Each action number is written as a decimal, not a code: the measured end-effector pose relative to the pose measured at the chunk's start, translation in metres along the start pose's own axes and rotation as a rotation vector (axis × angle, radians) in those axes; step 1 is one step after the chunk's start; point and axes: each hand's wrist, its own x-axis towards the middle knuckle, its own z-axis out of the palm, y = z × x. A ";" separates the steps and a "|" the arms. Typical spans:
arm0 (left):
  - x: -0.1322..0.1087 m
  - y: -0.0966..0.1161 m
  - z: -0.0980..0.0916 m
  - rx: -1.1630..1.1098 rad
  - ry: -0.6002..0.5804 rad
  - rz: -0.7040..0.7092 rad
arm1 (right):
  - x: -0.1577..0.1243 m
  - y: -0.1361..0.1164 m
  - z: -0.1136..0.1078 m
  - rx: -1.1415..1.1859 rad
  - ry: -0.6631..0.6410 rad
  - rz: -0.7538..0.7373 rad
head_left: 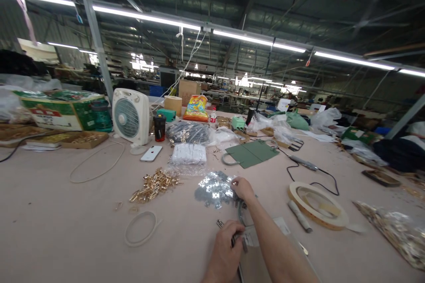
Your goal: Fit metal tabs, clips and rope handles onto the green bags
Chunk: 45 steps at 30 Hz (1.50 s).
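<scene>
My left hand (226, 247) is closed around a slim dark metal piece (219, 223); one end sticks out past the fingers, and its kind is unclear. My right hand (244, 189) reaches to the right edge of a pile of small silvery metal plates (214, 189). Its fingertips are pinched together, and what is between them is too small to tell. Below the hands lies a flat panel (255, 258) with a curved grey-green handle (241, 214), partly hidden by my right forearm. Left of the plates sits a heap of gold-coloured metal fittings (154, 185).
A green bag panel (254, 153) lies beyond the plates. To the right are a tape roll (338, 219), a grey rod (299, 216) and a corded tool (303, 162). Leftward are a coiled white tube (141, 244), a phone (151, 153), a tumbler (160, 128) and a fan (130, 117).
</scene>
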 end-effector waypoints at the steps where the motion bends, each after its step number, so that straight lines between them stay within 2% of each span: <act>1: 0.000 -0.001 0.000 0.000 -0.003 0.004 | 0.000 0.000 0.000 0.005 -0.001 0.002; 14: 0.001 -0.001 0.001 -0.017 -0.016 0.042 | -0.001 -0.005 0.004 0.040 -0.005 0.062; 21: 0.002 -0.004 0.002 0.026 -0.022 0.051 | -0.011 -0.011 -0.006 0.290 0.091 -0.003; 25: 0.003 -0.008 0.003 0.068 -0.037 0.038 | -0.013 -0.013 -0.037 0.564 0.215 -0.035; 29: 0.008 -0.016 0.003 0.160 -0.007 0.074 | -0.024 0.011 -0.093 0.812 0.375 -0.062; 32: 0.007 -0.021 0.001 0.254 0.068 0.174 | -0.058 0.045 -0.132 0.949 0.479 -0.084; 35: 0.003 -0.017 0.002 0.357 0.127 0.328 | -0.108 0.084 -0.155 1.041 0.542 -0.081; 37: 0.002 -0.007 0.010 0.409 0.106 0.433 | -0.139 0.108 -0.159 1.082 0.544 -0.059; 40: 0.006 0.014 0.038 0.443 -0.042 0.476 | -0.173 0.135 -0.147 1.113 0.519 -0.014; 43: 0.017 0.035 0.076 0.500 -0.205 0.338 | -0.189 0.149 -0.125 1.136 0.480 0.017; 45: 0.026 0.043 0.099 0.551 -0.244 0.202 | -0.191 0.155 -0.109 1.181 0.452 0.038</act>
